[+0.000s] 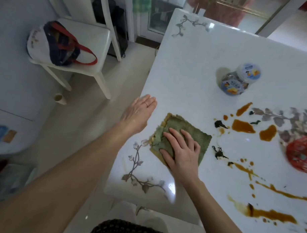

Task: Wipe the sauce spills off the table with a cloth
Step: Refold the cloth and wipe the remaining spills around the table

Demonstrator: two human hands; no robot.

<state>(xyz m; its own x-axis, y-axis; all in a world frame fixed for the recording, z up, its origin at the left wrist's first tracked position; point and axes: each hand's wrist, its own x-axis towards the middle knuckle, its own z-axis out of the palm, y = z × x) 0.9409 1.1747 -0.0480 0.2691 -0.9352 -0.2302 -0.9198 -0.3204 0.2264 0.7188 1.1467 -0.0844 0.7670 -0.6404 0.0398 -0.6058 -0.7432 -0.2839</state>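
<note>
a glossy white tabletop [194, 65] with grey-brown leaf and flower decals at its corners fills the right side of the view, and pale floor tiles run along its left edge. a white chair [92, 37] stands on that floor, well apart from the tabletop, and carries a white and dark blue bag [54, 43] with red handles on its seat. brown and orange sauce spills [243, 126] are scattered over the near right part of the tabletop as blobs, drips and long streaks, with a few dark, almost black lumps among them. a green cloth [182, 129] with a yellowish edge lies flat on the tabletop just to the left of the spills, near the left edge, its nearest corner apart from the closest drips. the right hand [182, 152] lies palm down on the near half of the cloth with its fingers spread and straight, pressing it rather than clutching it. the left hand [139, 114] is stretched out flat at the left edge of the tabletop, fingers straight and together, holding nothing; i cannot tell whether it touches the surface. a red mesh thing [299, 154] sits at the right border, partly cut off and blurred. a clear plastic jar [237, 81] with a white lid and a blue label stands farther back, beyond the spills. a small pale cup [60, 98] stands on the floor near the chair's front leg. a thin ring [146, 104] shows on one finger of the left hand.
</note>
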